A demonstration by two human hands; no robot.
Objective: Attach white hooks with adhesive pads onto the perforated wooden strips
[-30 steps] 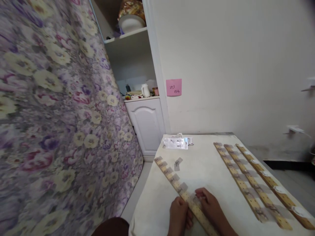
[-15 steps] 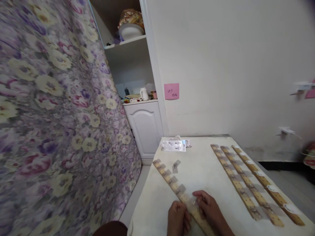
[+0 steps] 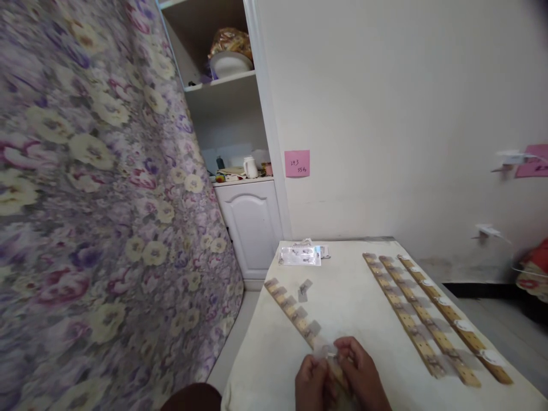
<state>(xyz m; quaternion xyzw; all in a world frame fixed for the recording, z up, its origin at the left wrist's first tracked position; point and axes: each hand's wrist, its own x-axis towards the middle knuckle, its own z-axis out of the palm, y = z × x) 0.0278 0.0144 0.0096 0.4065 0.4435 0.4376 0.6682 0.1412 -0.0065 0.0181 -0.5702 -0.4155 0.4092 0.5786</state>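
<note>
Over the near part of a pale wooden strip (image 3: 287,308), my left hand (image 3: 310,381) and my right hand (image 3: 360,372) are close together, both closed. Their fingertips pinch a small clear plastic piece (image 3: 327,350), whose details are blurred. Several small clear squares with metal fittings sit along the strip's far part. Its near end is hidden behind my hands. A loose clear square with a metal fitting (image 3: 305,287) lies on the table just right of the strip.
Clear packaging (image 3: 299,255) lies at the table's (image 3: 338,297) back left. On the right are two wooden strips with clear squares (image 3: 400,308) and a third with white round pieces (image 3: 454,314). A floral curtain (image 3: 107,228) hangs at left, beside a white cabinet (image 3: 250,222).
My left hand has come up from the strip to the clear plastic piece, which was at my right fingertips. My hands are now closer together. The view has shifted slightly.
</note>
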